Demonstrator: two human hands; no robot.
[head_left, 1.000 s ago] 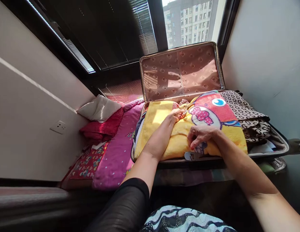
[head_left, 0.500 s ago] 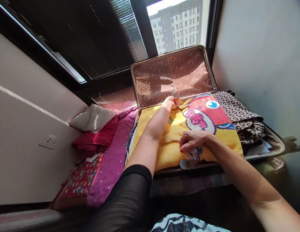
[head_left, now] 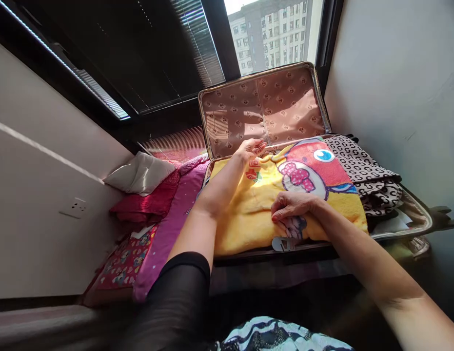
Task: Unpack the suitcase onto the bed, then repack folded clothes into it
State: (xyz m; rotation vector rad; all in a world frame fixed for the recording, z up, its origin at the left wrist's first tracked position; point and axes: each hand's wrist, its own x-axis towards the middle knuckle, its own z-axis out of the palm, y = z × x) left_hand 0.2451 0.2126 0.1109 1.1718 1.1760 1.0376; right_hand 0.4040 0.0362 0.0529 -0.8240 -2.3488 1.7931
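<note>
Yellow cloth (head_left: 245, 217) in open suitcase (head_left: 292, 109), under right-hand fingers (head_left: 280, 213), toward 6 o'clock from left-hand fingers (head_left: 259, 145). Right curled, left slightly bent; cannot tell whether clamped. Plush, rumpled, red cartoon face (head_left: 337, 168) toward 1–2 o'clock.

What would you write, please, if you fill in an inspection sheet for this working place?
Surface: purple bedding beside the suitcase; what supports the suitcase is too dark to tell.
Job's things: suitcase open, lid raised; yellow cloth with cartoon prints inside, creased.
Clutter: patterned cloth at the suitcase's right end; pale cushion and red cloth at left.
Left grip: at yellow cloth's far edge; whether it pinches, cannot tell.
Right grip: on yellow cloth, fingers curled.
Cables: nothing seen.
Surroundings: window frame, blinds, wall socket.
</note>
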